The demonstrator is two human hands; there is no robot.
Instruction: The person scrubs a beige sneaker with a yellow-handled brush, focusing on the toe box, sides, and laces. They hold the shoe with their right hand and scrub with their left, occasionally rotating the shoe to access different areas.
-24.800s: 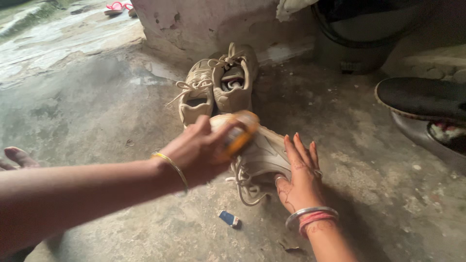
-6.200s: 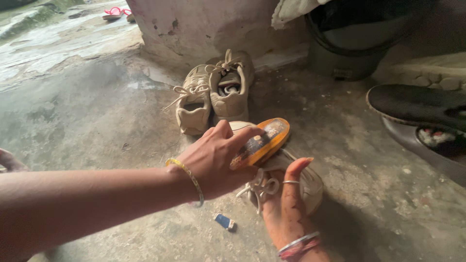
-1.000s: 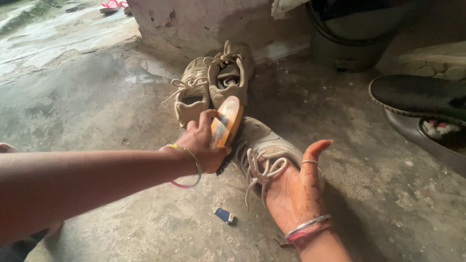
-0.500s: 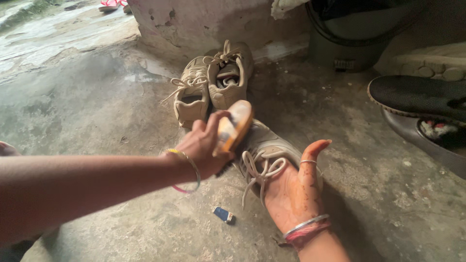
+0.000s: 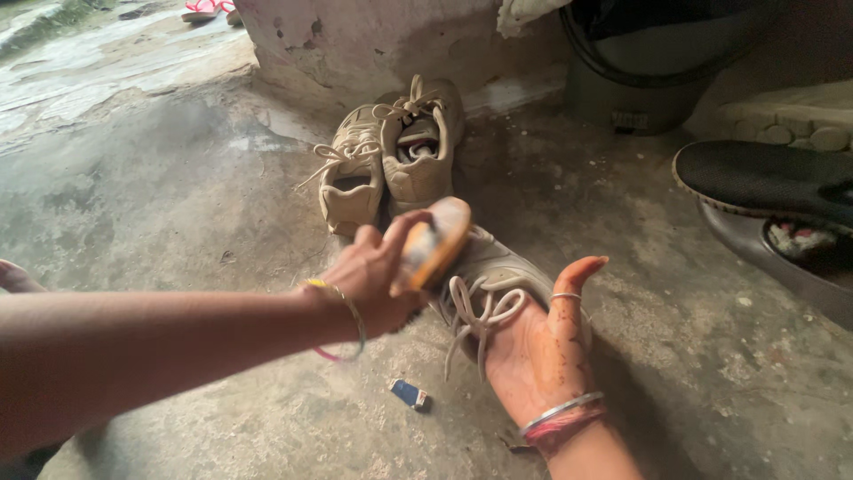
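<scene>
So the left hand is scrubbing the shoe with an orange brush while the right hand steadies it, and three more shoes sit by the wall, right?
Not three: the head view shows two more shoes by the wall. The rest stands.

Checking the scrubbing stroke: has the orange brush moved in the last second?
Yes. The orange brush in the left hand moved right and down, away from the shoe pair.

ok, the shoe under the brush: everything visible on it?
The shoe is a beige lace-up sneaker, scuffed and grimy, of what looks like fabric or synthetic. Its pale laces lie loose and tangled. It lies on the concrete floor, toe pointing away. The right hand cups its heel end; the left hand presses an orange brush against its upper.
</scene>
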